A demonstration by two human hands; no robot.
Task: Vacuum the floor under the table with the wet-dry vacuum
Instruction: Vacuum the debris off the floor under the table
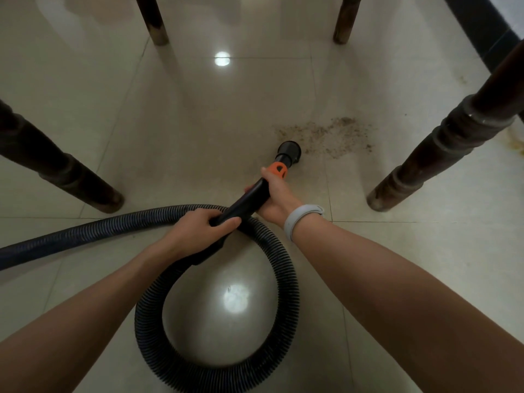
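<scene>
Fingers (224, 221) of the left hand (195, 231) curl round the rear end of the black wand (249, 201), gripping it where the ribbed hose (286, 265) joins on; the right hand (276, 198) grips the same wand further forward, its fingers wrapped underneath and its thumb lying near the orange collar (278, 169); a pale band (300, 221) sits on the right wrist; beyond the collar the wand ends in a flared black nozzle (289, 151), which points down at the floor (198, 114) and sits at the near left edge of a patch of brown grit (329, 134); whether the nozzle's rim touches the tile cannot be told; the hose runs from the wand into a wide loop lying on the floor between the person's forearms, then trails off to the left edge of the view; the floor is glossy pale tile with thin grout lines and two bright light reflections; four dark turned table legs stand around the work area, the near right leg (442, 143) just beyond the grit, the near left leg (56, 163) well apart from the hose, the far left leg (153, 21) and far right leg (344, 21) at the top of the view.
</scene>
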